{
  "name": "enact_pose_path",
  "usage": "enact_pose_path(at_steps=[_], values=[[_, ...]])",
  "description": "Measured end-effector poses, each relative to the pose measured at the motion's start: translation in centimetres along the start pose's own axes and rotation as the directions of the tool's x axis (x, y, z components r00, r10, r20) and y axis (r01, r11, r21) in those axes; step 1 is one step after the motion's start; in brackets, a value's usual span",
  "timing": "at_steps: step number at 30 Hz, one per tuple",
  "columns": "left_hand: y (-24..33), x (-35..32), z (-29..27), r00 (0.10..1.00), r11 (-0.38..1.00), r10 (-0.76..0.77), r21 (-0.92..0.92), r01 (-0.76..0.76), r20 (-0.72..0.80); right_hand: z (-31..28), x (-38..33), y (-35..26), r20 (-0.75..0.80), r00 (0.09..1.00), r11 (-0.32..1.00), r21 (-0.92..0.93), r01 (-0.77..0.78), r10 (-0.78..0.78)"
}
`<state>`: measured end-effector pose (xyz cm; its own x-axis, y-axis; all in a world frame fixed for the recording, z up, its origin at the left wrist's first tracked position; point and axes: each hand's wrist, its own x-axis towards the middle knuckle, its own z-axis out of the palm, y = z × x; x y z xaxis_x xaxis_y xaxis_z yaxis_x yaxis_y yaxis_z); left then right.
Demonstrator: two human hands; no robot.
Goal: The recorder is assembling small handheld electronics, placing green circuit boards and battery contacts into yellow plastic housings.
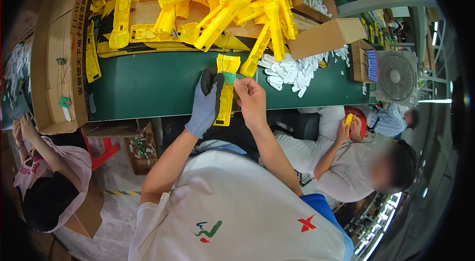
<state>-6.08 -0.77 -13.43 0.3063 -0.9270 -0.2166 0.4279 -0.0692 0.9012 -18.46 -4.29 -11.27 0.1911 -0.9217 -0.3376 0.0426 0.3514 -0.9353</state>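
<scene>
My left hand (206, 100), in a grey-blue glove with dark fingertips, is closed round a long yellow plastic housing half (225, 102), its wide end pointing away from me. A small green circuit board (229, 77) lies on the upper part of the housing, and a thin dark wire rises from there. The bare fingers of my right hand (251, 98) are pinched at the board's right edge; the fingertips partly hide what they grip. Just beyond, several more yellow housings (225, 21) lie heaped on the bench.
White plastic parts (292, 74) are piled on the green bench (148, 88) to the right. A cardboard box (52, 58) stands left, holding wired green boards (65, 102). A fan (397, 75) is at the far right. Co-workers sit left (54, 177) and right (346, 162).
</scene>
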Motion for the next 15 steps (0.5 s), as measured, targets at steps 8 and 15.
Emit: enact_pose_path(at_steps=[8,15], values=[[-0.7,-0.1,0.2,1.000,0.996,0.025,0.082,-0.025,-0.003,-0.4,0.1,-0.1,0.036,0.999,1.000,0.013,0.026,-0.026],[1.0,-0.5,0.3,0.999,0.999,-0.034,0.043,0.033,0.019,-1.4,0.3,0.9,0.066,0.997,0.999,-0.014,-0.035,0.035]])
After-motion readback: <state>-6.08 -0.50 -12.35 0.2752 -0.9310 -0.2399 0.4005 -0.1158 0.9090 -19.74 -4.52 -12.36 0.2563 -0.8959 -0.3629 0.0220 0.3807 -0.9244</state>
